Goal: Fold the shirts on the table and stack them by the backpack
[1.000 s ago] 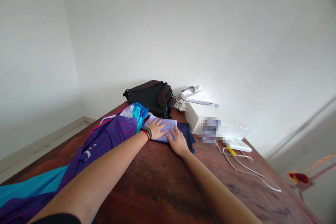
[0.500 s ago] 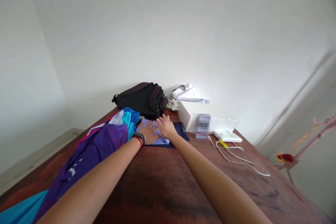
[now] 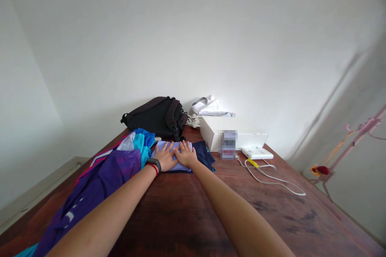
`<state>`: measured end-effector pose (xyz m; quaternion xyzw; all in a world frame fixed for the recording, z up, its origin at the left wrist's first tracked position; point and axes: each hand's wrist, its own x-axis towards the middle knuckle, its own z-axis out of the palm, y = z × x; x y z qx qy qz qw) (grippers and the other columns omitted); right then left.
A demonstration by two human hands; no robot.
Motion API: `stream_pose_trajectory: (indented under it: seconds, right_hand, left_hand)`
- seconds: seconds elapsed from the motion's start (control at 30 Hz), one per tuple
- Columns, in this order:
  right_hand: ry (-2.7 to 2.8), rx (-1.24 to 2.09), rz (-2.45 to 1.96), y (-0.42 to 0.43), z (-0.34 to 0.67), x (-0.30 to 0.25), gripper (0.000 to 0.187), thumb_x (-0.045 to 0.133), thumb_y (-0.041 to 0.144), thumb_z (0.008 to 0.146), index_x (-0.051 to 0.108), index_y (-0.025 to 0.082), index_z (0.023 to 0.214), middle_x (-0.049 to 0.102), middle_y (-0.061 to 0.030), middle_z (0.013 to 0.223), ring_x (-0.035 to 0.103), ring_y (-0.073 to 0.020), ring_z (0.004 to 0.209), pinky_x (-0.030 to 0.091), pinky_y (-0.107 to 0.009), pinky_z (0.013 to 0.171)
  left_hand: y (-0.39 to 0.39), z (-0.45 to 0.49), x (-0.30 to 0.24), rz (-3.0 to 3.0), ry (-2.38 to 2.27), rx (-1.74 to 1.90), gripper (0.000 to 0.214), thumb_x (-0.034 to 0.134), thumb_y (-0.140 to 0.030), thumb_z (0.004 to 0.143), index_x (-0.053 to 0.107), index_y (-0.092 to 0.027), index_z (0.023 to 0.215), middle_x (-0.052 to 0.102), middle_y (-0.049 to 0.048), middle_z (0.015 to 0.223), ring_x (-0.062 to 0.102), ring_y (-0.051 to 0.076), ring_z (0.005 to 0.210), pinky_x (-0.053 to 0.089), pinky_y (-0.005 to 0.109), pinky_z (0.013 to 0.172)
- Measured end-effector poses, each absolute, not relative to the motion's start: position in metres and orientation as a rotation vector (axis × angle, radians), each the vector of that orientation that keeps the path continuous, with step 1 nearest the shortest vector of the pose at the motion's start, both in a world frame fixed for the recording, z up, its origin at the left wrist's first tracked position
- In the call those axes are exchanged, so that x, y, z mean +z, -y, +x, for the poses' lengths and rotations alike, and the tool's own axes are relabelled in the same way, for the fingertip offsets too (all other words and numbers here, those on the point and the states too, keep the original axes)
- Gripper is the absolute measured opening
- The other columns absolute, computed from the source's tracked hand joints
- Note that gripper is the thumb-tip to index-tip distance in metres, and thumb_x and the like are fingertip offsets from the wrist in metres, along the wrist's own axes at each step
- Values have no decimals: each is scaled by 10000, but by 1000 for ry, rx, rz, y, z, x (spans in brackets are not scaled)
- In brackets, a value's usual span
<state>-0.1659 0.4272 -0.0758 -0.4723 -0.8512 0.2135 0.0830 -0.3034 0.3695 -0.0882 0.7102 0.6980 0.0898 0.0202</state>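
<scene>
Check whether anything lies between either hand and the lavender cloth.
Nothing visible does. The left hand and right hand both rest spread on top of the lavender cloth. The purple garment lies off to the left, and the black backpack is beyond, neither in between.

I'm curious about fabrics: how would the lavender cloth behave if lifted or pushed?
The lavender cloth would likely droop, since it looks thin. It seems light, lying low and flat. Pushed, it might slide over the navy cloth, as no fastening shows.
</scene>
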Motion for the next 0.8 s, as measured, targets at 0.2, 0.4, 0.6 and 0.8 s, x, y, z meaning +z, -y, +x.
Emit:
stream_pose_trajectory:
  seconds: [0.2,0.4,0.6,0.8]
  right_hand:
    - [2442,569,-1475,-408,-154,-69,731,192,582,1009,268,142,1588,115,-77,1681,29,-292,1547,69,-489,1229]
    - [2514,411,-1359,-353,-89,-73,737,231,555,1016,262,82,1582,227,-131,1647,146,-295,1536,117,-502,1229]
    - [2539,400,-1250,-271,6,-90,660,342,494,992,339,171,1568,163,-39,1658,101,-316,1540,115,-528,1240]
    - [2492,512,-1181,-247,37,-88,580,414,370,954,459,227,1514,303,-24,1622,210,-297,1522,162,-496,1243]
  left_hand:
    - [-367,-302,-84,2180,-2204,262,653,394,-628,945,364,-363,1541,246,101,1652,184,416,1505,91,709,1132]
    - [-363,-298,-76,2184,-2232,273,681,427,-655,920,383,-362,1533,294,87,1637,232,411,1491,137,689,1134]
    - [-353,-294,-63,2199,-2288,279,609,421,-577,948,431,-351,1513,323,77,1625,268,403,1483,136,656,1164]
    - [-333,-242,-44,2159,-2414,359,555,312,-433,1012,417,-272,1533,283,87,1638,188,392,1513,150,643,1186]
